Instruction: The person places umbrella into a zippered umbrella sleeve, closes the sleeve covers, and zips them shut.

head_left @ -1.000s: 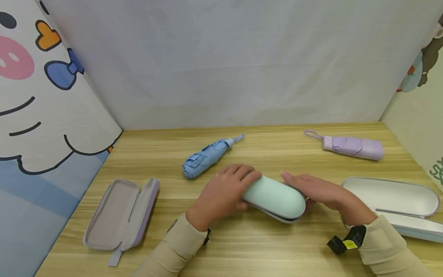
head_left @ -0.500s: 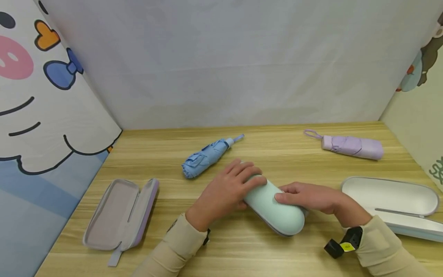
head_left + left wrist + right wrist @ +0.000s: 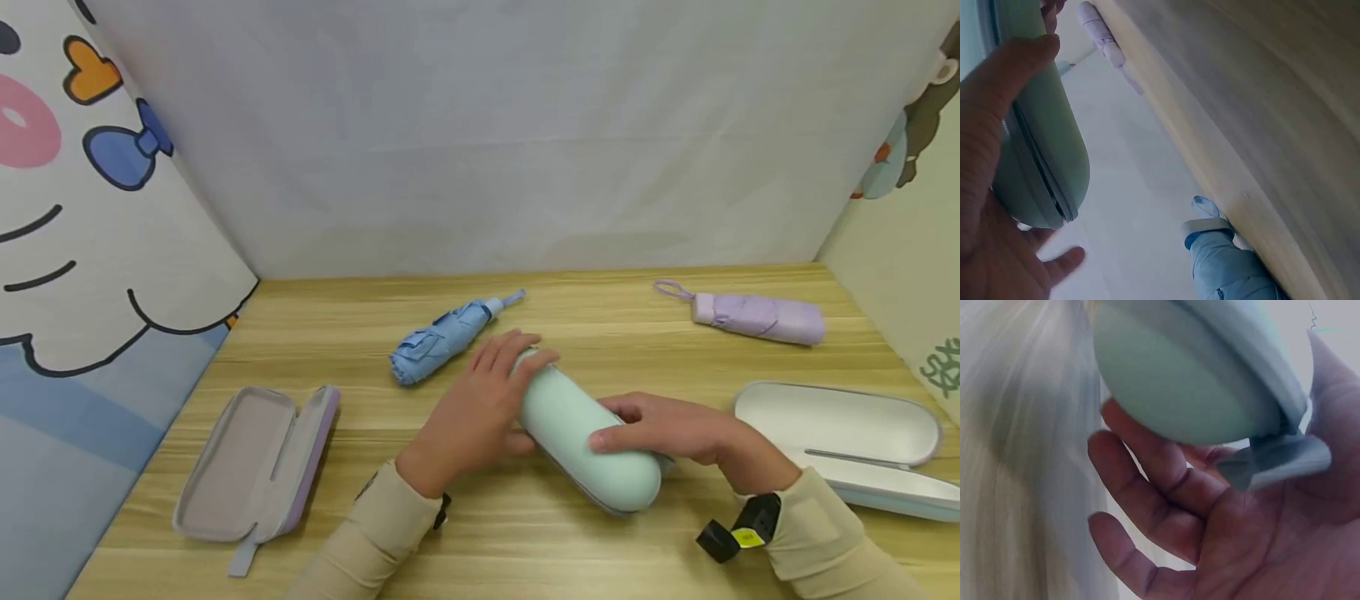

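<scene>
A mint-green hard zip case (image 3: 585,429) is held between my two hands at the middle of the wooden table. My left hand (image 3: 480,408) grips its far left end, fingers over the top and thumb along the near side. At the other end, my right hand (image 3: 675,429) holds it with the thumb on top and the fingers beneath. Along the side of the case (image 3: 1063,144), the left wrist view shows the zip seam, slightly parted at the end. In the right wrist view a grey fabric tab (image 3: 1279,461) sticks out from the case's end by my palm.
A folded blue umbrella (image 3: 442,340) lies behind my left hand. Toward the back right is a folded lilac umbrella (image 3: 761,318). An opened lilac case (image 3: 240,467) lies on the left, and an opened pale blue case (image 3: 840,425) on the right, beside my right wrist.
My right hand has gone from touching the case's right end to gripping it, thumb on top. The case has turned, its right end nearer me, and the gap along its edge has narrowed.
</scene>
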Action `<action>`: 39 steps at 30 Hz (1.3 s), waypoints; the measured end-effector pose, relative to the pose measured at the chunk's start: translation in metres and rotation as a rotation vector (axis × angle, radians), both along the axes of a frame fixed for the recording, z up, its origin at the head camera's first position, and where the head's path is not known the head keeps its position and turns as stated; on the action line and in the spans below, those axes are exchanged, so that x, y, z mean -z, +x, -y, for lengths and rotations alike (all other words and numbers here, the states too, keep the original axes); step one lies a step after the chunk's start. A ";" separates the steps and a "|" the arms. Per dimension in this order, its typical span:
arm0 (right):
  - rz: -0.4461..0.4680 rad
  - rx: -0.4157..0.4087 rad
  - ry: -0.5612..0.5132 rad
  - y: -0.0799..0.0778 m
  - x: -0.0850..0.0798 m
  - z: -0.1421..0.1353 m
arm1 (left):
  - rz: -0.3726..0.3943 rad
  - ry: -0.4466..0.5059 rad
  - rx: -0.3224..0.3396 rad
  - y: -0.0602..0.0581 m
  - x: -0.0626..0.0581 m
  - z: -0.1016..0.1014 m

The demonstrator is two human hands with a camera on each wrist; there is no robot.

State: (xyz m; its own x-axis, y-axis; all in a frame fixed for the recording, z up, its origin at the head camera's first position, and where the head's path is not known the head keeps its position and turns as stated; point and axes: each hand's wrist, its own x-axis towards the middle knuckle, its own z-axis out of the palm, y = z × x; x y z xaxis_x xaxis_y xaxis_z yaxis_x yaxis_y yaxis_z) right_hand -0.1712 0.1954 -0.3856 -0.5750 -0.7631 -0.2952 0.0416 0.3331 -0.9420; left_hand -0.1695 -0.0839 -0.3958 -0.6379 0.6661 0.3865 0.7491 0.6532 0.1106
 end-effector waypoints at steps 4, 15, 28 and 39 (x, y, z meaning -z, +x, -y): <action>-0.021 0.045 0.008 0.001 -0.003 0.001 | 0.021 0.086 -0.082 0.000 -0.001 0.003; -0.061 0.047 0.038 0.002 -0.011 -0.010 | 0.389 0.193 0.057 -0.006 -0.021 0.017; -0.001 -0.309 -0.076 0.000 -0.009 -0.024 | 0.760 0.234 0.352 -0.015 -0.032 0.032; 0.033 -0.390 -0.075 -0.002 -0.008 -0.023 | 0.656 0.255 0.326 -0.011 -0.028 0.038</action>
